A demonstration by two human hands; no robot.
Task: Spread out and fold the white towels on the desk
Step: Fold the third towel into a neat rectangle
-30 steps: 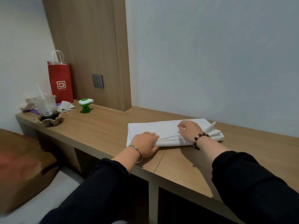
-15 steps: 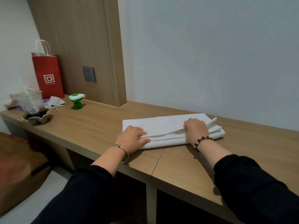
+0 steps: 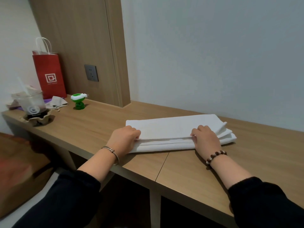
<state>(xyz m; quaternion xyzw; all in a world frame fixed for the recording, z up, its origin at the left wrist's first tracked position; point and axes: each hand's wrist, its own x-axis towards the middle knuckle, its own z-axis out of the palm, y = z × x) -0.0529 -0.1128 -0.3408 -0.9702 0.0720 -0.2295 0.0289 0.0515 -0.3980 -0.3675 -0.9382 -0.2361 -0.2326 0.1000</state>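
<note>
A white towel (image 3: 172,129) lies folded in several layers on the wooden desk (image 3: 189,165), long side running left to right. My left hand (image 3: 125,139) pinches the upper layers at the towel's near left corner, fingers curled under the edge. My right hand (image 3: 205,137) pinches the same near edge further right, thumb and fingers closed on the top layer. The towel's right end shows loose, uneven layers poking out past my right hand.
At the desk's far left stand a red paper bag (image 3: 49,74), a plastic drink cup with straw (image 3: 31,102) in a cardboard holder, a crumpled cloth (image 3: 56,102) and a small green toy (image 3: 79,101). A wall socket (image 3: 91,72) sits on the wooden panel behind.
Both hands have gone from lying on the towel to gripping its near edge, fingers curled round the upper layers. The camera view shifted slightly.
</note>
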